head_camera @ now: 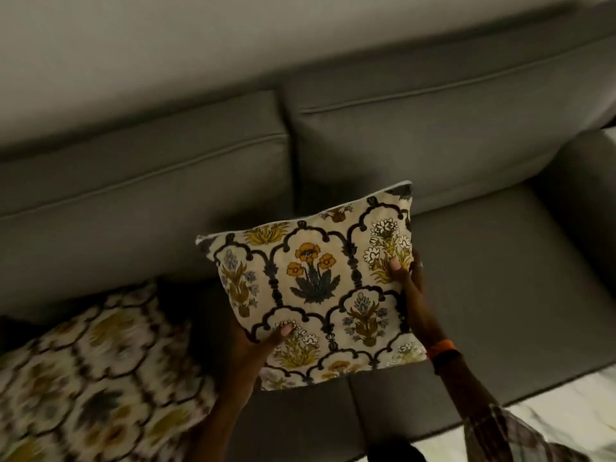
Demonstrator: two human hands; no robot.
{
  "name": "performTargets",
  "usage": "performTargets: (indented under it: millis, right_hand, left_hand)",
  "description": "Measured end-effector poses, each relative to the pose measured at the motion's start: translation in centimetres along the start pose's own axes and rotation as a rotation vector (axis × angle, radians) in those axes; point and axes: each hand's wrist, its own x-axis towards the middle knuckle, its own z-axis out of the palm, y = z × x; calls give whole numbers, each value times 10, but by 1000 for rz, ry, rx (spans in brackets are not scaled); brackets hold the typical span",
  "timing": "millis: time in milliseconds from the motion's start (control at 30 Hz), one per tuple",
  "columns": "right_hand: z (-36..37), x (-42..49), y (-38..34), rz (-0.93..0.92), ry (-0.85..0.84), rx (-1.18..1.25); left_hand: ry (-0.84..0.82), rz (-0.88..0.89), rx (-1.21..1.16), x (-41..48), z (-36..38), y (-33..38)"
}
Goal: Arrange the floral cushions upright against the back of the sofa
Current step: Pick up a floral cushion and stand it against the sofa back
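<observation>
Above grey sofa [466, 161], left hand [263, 341] and right hand [411, 288] grip floral cushion [316, 288].

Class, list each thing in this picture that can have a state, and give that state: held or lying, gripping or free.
Held cushion: lifted over the seat in both hands, tilted, not yet against the sofa back.
Second cushion: on the seat at left, blurred; cannot tell whether it leans or lies.
Left hand: gripping the held cushion's lower left edge.
Right hand: gripping its right edge.
Sofa: back cushions in place.
</observation>
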Motion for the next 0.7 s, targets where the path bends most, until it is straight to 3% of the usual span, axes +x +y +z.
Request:
performTargets:
  millis: [333, 500, 700]
  right_hand:
    - [-303, 200, -28, -108, 176, -46]
    - [-383, 274, -49, -220, 248, 28]
    - [-445, 337, -51, -237, 289, 134]
  left_hand:
    - [-327, 217, -31, 90, 356, 18]
    - [-394, 265, -29, 112, 462, 29]
    - [-383, 374, -28, 122, 540, 35]
